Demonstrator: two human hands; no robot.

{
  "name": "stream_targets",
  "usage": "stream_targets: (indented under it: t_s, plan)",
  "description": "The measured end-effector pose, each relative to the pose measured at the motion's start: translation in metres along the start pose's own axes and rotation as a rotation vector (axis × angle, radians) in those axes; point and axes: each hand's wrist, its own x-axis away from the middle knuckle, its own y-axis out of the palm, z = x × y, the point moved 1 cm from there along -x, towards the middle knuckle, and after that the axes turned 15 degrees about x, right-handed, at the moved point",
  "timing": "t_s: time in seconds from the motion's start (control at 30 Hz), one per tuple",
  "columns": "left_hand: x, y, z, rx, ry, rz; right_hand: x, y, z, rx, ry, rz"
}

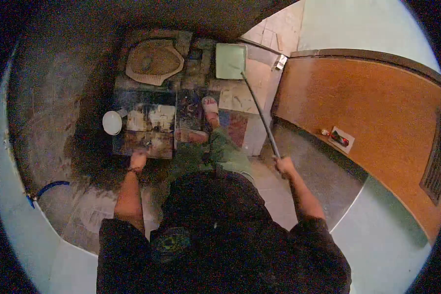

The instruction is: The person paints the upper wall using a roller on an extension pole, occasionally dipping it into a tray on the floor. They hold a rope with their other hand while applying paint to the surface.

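My right hand (283, 167) is closed round the upper end of a long dark handle (260, 113). The handle slants up and left to a pale green dustpan (231, 61), which lies on the floor near the doorway. My left hand (138, 160) hangs at the near edge of the tiled platform, left of my legs; its fingers are blurred and I cannot make out whether it holds anything. Past it, at the platform's left edge, is a white bucket (112, 122). A stained squat toilet (154, 61) is set into the far part of the platform.
An orange-brown door (357, 103) stands at the right, with a latch and a small object on it. A blue hose (51, 186) sticks out at the lower left wall. My sandalled foot (210, 106) is on the floor tiles ahead.
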Motion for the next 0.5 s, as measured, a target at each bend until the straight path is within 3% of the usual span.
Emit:
stream_targets:
  t_s: [0.1, 0.17, 0.23, 0.33, 0.37, 0.5]
  plan:
    - [0.024, -0.002, 0.066, 0.334, 0.013, 0.078, -0.048, -0.028, -0.039, 0.094, -0.092, 0.031]
    - [0.028, 0.004, 0.101, 0.485, 0.12, 0.101, -0.086, -0.035, -0.047, -0.169, -0.156, 0.061]
    - [0.038, 0.003, 0.141, 0.509, 0.18, 0.109, -0.135, -0.023, -0.043, -0.112, -0.29, 0.222]
    - [0.058, -0.008, 0.211, 0.327, 0.122, 0.081, -0.145, -0.061, -0.073, 0.144, -0.343, 0.236]
    - [0.057, -0.006, 0.216, 0.272, 0.217, 0.091, -0.144, -0.074, -0.083, 0.145, -0.349, 0.233]
    - [0.044, 0.013, 0.194, 0.371, 0.119, 0.048, -0.176, -0.092, -0.104, 0.261, -0.276, 0.147]
